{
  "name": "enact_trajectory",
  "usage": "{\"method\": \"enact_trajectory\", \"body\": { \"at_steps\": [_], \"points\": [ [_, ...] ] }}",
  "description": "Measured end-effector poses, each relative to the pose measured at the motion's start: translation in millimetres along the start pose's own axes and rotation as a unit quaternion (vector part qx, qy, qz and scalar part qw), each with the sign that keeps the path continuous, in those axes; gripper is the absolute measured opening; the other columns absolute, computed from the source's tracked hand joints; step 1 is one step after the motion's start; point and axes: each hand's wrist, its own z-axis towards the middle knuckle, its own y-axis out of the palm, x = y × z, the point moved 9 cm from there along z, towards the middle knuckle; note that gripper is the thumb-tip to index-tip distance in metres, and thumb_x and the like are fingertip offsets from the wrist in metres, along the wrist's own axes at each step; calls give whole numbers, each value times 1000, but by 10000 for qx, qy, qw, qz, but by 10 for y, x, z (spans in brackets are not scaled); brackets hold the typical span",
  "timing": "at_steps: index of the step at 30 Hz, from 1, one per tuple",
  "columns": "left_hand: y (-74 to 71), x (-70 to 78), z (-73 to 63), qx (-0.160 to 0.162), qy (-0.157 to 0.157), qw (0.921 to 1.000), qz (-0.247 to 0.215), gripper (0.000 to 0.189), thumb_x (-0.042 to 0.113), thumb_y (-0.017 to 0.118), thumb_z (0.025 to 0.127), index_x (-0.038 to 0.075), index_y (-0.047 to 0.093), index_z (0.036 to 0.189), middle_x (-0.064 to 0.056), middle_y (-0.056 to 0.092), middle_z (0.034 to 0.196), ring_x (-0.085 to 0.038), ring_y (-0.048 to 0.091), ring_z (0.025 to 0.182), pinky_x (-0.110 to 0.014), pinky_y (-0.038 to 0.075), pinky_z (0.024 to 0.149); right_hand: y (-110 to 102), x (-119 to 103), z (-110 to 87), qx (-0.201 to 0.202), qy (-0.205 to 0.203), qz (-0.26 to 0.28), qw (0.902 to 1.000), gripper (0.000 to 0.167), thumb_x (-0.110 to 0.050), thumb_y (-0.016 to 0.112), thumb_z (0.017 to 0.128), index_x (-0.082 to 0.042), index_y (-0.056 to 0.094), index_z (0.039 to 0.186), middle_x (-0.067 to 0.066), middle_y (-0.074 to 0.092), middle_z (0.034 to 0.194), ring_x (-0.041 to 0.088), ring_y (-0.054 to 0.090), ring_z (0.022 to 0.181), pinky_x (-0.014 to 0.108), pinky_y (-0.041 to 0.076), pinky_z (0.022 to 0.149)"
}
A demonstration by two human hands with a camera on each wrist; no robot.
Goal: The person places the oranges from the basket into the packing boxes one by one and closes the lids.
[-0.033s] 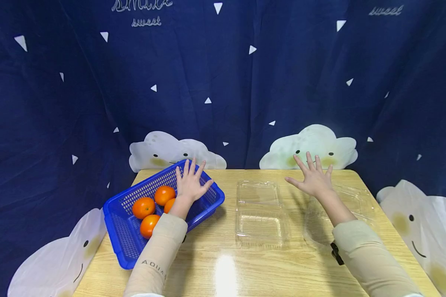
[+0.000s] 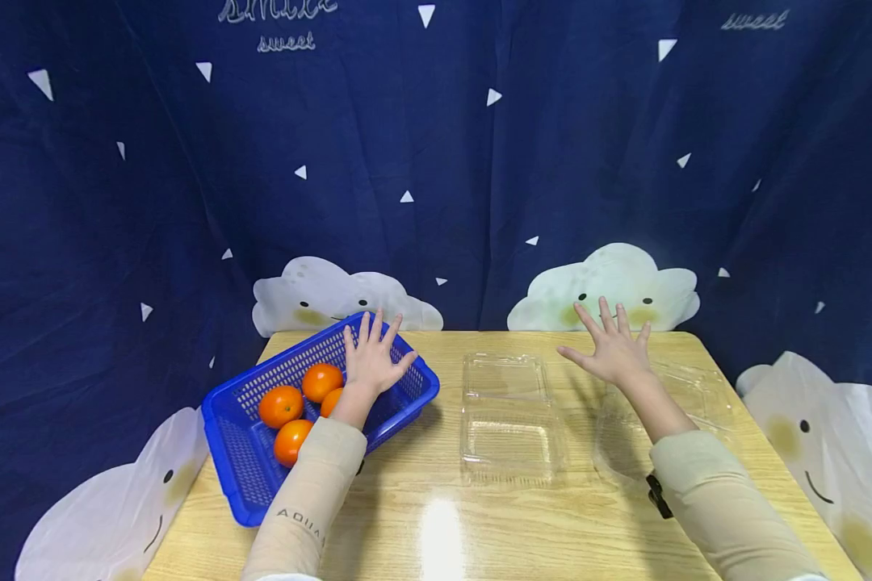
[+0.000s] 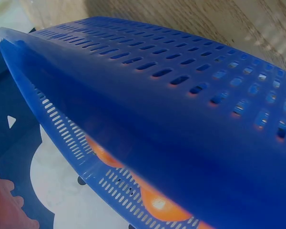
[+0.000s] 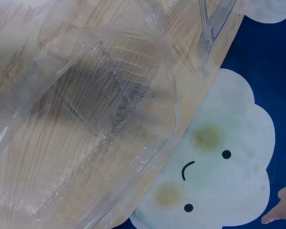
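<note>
two bare hands reach out over one wood-grained table [image 2: 392,516], holding nothing. the left hand [image 2: 371,367] is above the far right end of one blue basket [image 2: 250,476], five digits spread apart; whether it touches the basket, i cannot tell. four oranges [image 2: 281,406] show inside that basket, one partly hidden by the left arm. two clear plastic containers are on the table too: one middle container [image 2: 512,440], just right of the basket, its two halves laid open, and one right container [image 2: 625,444], partly behind the right arm. the right hand [image 2: 620,355] is near that second container, its five digits also apart. behind all this hangs one dark blue curtain [image 2: 436,161] with four smiling white clouds [image 2: 614,278] in the head view.
</note>
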Motion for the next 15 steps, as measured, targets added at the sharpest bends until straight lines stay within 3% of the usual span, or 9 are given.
{"method": "enact_trajectory", "body": {
  "at_steps": [9, 15],
  "points": [
    [6, -5, -32, -127, -12, 9999, -60, 73, 65, 34, 85, 31, 14, 147, -5, 3, 154, -29, 3, 139, -58, 1, 107, 30, -8, -18, -55, 1, 36, 10000, 87, -71, 39, 80, -27, 6, 148, 17, -8, 151, 44, -10, 134, 71, -14, 91],
    [-44, -5, -55, 132, 99, 9996, -209, 71, 62, 36, 85, 28, 21, 146, -7, 9, 153, -29, 5, 139, -56, 1, 107, 38, -3, -16, -66, 20, 35, 10000, 87, -70, 39, 80, -27, 6, 148, 17, -8, 151, 43, -10, 134, 71, -13, 92]
  ]
}}
